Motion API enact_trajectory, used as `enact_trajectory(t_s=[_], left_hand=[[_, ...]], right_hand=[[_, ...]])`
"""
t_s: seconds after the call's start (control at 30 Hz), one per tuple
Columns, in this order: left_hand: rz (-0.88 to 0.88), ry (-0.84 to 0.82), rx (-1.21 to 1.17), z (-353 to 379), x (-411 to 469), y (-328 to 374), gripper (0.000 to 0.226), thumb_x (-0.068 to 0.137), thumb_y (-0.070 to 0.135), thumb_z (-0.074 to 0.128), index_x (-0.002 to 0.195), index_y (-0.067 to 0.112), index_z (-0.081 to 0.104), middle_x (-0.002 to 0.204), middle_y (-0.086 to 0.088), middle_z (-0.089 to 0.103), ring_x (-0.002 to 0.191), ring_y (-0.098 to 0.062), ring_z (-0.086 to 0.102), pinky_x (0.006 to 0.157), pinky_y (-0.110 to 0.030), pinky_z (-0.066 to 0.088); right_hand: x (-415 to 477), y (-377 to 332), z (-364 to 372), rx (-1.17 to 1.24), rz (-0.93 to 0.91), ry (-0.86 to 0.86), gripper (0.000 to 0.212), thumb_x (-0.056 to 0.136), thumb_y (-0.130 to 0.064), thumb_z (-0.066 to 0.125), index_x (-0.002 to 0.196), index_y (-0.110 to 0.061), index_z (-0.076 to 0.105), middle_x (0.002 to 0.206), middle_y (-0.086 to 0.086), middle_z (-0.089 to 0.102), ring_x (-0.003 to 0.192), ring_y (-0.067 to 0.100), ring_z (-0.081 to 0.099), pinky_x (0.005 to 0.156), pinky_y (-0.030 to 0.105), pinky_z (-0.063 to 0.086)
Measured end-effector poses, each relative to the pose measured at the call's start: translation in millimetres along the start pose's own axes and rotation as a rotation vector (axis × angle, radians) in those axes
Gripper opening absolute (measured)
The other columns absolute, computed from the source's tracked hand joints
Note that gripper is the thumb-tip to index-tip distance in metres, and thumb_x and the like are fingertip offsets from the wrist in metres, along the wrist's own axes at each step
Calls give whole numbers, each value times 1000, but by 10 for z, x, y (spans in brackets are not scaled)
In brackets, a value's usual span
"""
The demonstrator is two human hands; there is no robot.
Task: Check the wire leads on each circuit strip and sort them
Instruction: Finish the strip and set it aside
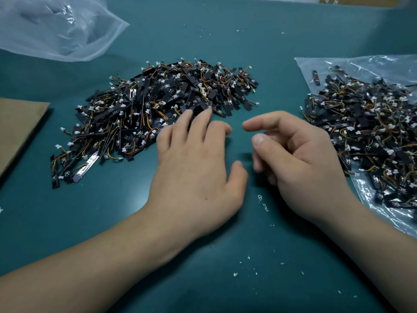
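Here, thin black wire-tailed circuit strips (158, 98) heap beside the left hand (194, 168).

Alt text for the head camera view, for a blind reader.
The left hand, fingers straight, touches a loose pile of black circuit strips with coloured wires on a teal table. The empty right hand curls loosely beside a second pile on a clear plastic bag.

2 strip piles (158, 102) (365, 136), 2 bags (56, 26) (361, 66), 2 hands (194, 163) (300, 159), 1 cardbd pc (15, 123).
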State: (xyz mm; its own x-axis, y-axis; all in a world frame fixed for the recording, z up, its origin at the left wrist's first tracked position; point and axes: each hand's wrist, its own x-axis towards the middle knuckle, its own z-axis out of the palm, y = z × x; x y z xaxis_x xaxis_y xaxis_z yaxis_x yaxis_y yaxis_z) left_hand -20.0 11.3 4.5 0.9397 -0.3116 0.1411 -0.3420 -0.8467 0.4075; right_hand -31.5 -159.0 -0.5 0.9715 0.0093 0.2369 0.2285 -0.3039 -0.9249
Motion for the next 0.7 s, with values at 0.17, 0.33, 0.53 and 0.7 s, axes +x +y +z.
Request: enact_trajectory(t_s=[0.17,0.33,0.53,0.7], left_hand=[[74,-55,154,-3,-26,12,50,88,51,37,125,23,54,141,-1,52,138,-29,40,110,-44,31],[198,-5,-25,0,-12,-2,25,90,29,50,111,19,58,118,2,56,111,-26,50,97,-43,43],[134,157,-424,-6,5,-25,46,76,-3,49,112,22,62,105,12,60,98,-11,53,90,-23,44],[-4,64,-342,22,55,-59,56,76,9,44,126,35,52,116,23,61,118,-12,50,103,-28,34]], right_hand=[[-13,-11,19,-8,0,-47,16,97,-12,58,96,-19,72,59,-6,62,48,2,54,54,10,40],[-4,-14,7,0,-14,-2,16,97,-11,59,94,-19,73,59,-3,62,48,4,53,53,11,40],[-5,-13,-7,-128,-49,191,15,93,-14,63,99,-27,70,80,-2,66,66,2,53,67,14,42],[5,-3,15,-391,22,96,24,87,-24,63,109,-30,69,100,-14,65,91,2,58,84,23,46]])
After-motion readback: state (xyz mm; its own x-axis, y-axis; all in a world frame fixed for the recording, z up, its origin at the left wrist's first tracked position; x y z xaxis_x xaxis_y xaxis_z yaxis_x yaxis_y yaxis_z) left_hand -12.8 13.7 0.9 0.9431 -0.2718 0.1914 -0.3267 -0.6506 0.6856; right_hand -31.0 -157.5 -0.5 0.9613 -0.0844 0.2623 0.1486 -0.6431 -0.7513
